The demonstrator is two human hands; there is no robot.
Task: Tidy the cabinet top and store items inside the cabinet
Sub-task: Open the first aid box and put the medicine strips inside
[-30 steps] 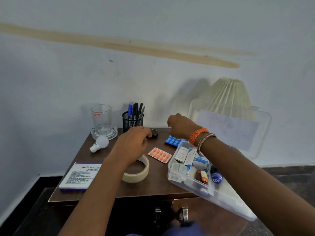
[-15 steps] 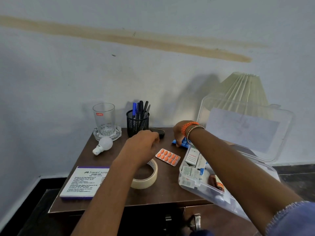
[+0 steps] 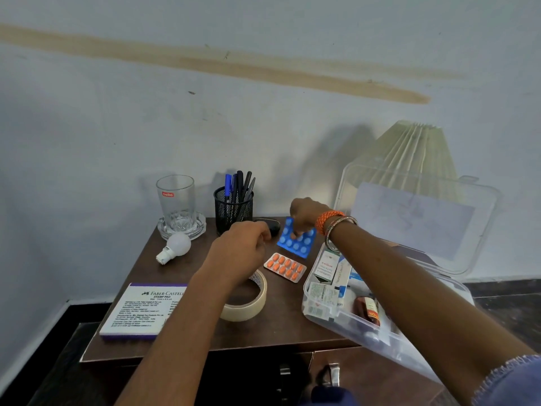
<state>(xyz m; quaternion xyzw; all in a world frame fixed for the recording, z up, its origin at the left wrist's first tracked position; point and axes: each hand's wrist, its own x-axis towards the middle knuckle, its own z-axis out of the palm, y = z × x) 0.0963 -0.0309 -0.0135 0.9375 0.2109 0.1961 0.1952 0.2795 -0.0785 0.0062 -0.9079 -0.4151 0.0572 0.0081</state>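
- Risk, my guess: blue blister strip (image 3: 296,241) is pinched only at its top edge, tilted, low corner near the worktop (image 3: 187,268); could slip or knock the orange strip (image 3: 285,266) lying just beside.
- Clear box (image 3: 345,326) overhangs the worktop edge; my forearm crossing it could nudge it off.
- Right hand (image 3: 307,215): fingers clamped on blue strip, wrist bent down.
- Left hand (image 3: 244,250): loosely curled above tape roll (image 3: 248,300), holding nothing I can tell.

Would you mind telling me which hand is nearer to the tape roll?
Left. The left hand hovers over the tape roll's far rim; the right hand is farther back, holding the blue pill strip.
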